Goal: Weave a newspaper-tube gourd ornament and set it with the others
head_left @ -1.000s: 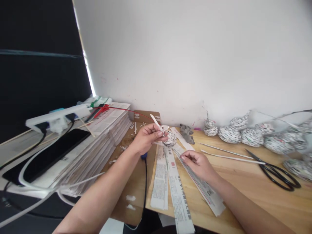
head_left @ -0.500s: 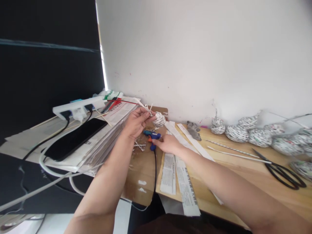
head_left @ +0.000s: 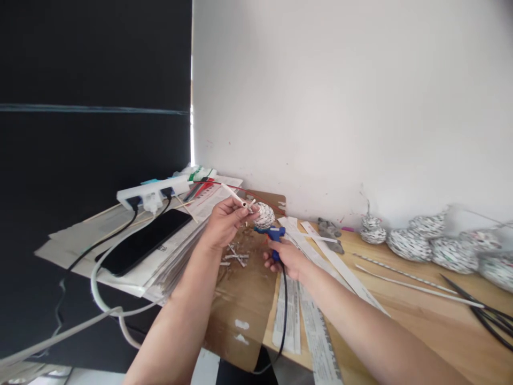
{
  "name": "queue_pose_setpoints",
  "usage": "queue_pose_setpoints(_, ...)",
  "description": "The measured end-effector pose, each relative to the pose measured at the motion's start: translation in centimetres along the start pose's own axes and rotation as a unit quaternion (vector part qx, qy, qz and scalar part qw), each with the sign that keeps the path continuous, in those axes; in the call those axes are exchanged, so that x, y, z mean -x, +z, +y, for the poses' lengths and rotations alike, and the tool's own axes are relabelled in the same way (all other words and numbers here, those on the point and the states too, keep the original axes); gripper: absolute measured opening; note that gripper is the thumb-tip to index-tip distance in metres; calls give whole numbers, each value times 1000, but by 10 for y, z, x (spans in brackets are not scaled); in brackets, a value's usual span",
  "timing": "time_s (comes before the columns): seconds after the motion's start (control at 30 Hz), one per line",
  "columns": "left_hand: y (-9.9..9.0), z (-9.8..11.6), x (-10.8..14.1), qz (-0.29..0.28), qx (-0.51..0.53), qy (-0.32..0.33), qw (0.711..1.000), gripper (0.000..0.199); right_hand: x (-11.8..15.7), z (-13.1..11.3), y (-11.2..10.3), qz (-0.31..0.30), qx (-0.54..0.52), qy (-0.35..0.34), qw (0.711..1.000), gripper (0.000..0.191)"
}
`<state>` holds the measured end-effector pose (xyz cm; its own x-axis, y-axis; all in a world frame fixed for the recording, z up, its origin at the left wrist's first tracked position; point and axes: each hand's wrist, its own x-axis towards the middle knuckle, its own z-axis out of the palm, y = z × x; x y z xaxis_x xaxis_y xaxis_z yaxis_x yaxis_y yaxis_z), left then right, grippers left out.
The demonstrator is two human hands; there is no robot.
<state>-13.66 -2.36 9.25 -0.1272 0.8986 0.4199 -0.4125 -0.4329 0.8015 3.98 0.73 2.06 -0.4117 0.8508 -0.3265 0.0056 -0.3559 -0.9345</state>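
Note:
My left hand point(head_left: 227, 220) pinches the rolled-paper end of a small woven paper ball point(head_left: 265, 215), which hangs just to the right of the fingertips. Two short paper tubes point(head_left: 234, 195) stick up from the same grip. In my right hand point(head_left: 289, 258) is a blue glue gun point(head_left: 276, 233), its fingers wrapped round the handle. The gun's nozzle points left, close under the ball; whether they touch I cannot tell. A black cord runs down from the handle.
Brown cardboard point(head_left: 240, 299) with paper scraps point(head_left: 236, 255) lies below. To the left are a paper stack point(head_left: 160, 267), a black phone point(head_left: 144, 240) and a white power strip point(head_left: 154, 190). Paper strips point(head_left: 320, 331), woven gourd shapes point(head_left: 409, 245) and black scissors point(head_left: 473, 299) are at the right.
My right hand has closed round the glue gun and lifted it off the cardboard, up beside the ball. The view has shifted, so the scene sits lower and further right.

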Motion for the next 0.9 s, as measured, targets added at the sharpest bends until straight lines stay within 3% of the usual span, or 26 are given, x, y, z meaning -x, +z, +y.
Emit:
queue_pose_setpoints(0.13,-4,-1,-6,23,-10,11,1000,38,30,3,-13,84,-17,-129,988,32)
queue_pose_setpoints(0.2,-4,-6,-9,30,-15,1,999,40,48,1,-27,130,-23,-248,960,36)
queue_pose_setpoints(0.27,0,-14,-13,28,-18,-15,999,41,66,-3,-42,110,-27,-285,952,36)
queue_pose_setpoints(0.4,18,-33,-20,4,-5,-53,999,44,96,-8,-64,34,-15,-308,951,38)
queue_pose_setpoints(0.47,31,-44,-24,-14,5,-82,997,44,105,-6,-70,48,28,-338,940,40)
queue_pose_setpoints(0.6,51,-70,-25,-42,20,-133,990,45,109,4,-78,115,80,-381,914,27)
queue_pose_setpoints(0.77,53,-99,-16,-56,38,-177,982,47,105,13,-86,145,111,-356,916,26)
queue_pose_setpoints(0.9,47,-110,-10,-54,36,-205,977,47,102,19,-90,153,145,-345,915,26)
